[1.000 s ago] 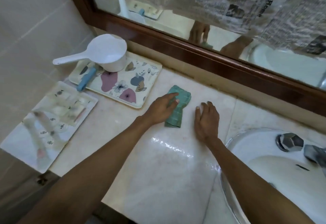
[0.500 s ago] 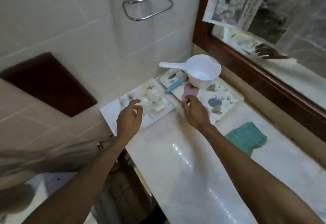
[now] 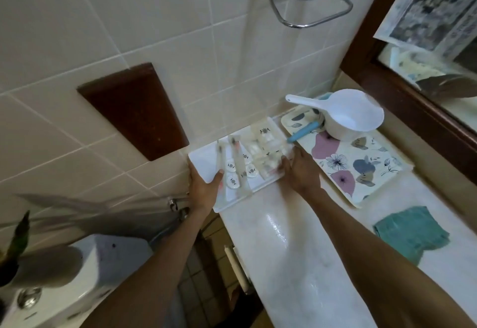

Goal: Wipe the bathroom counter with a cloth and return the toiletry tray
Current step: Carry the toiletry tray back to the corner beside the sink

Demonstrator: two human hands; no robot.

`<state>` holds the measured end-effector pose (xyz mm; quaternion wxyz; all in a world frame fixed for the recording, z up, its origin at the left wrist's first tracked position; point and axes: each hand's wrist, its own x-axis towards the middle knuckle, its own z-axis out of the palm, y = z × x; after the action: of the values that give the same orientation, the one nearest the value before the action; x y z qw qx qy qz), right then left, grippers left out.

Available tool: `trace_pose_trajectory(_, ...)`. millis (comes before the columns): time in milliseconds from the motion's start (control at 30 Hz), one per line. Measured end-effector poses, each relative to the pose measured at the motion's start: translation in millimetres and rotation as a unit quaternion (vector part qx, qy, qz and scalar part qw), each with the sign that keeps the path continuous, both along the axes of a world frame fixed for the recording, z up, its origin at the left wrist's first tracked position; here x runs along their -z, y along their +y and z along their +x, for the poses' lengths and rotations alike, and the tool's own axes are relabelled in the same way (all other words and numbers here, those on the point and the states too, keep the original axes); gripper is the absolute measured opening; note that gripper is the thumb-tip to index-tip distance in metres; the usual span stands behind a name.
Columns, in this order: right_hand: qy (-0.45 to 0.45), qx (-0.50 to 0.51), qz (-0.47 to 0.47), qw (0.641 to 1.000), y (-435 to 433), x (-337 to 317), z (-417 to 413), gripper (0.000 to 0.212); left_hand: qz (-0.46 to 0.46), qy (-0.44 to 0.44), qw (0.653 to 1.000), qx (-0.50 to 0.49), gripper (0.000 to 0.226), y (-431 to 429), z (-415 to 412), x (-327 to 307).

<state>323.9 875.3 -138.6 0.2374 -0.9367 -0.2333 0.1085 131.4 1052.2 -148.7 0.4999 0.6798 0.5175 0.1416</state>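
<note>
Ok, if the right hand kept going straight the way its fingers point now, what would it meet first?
The right hand already rests against the near right edge of the white toiletry tray, fingers aimed up and left across it. Going on, it would likely meet the clear packets on the tray first, though blur leaves depth unclear.

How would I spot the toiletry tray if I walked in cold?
Find the pale counter under the tiled wall; two trays sit at its far end. The toiletry tray is the plain white one at the counter's edge, held by the left hand and right hand. Unlike the flowered tray with the white scoop, it carries small wrapped packets.
</note>
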Motion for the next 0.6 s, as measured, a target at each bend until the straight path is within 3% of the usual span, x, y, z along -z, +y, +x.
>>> trace_pose_trajectory(200, 0.073, 0.023, -0.018, 0.997, 2, 3, -18, 0.070, -0.054, -0.036, 0.997, -0.037, 0.107, -5, -4, -1)
trace_pose_trajectory(367, 0.144, 0.004, -0.009, 0.989, -30, -6, -32, 0.087, -0.045, -0.047, 0.998, -0.005, 0.112, -11, -21, 3)
trace_pose_trajectory(600, 0.151, 0.042, 0.033, 0.987, -76, -21, -66, 0.086, -0.054, -0.051, 0.997, 0.027, 0.107, -36, -40, -20)
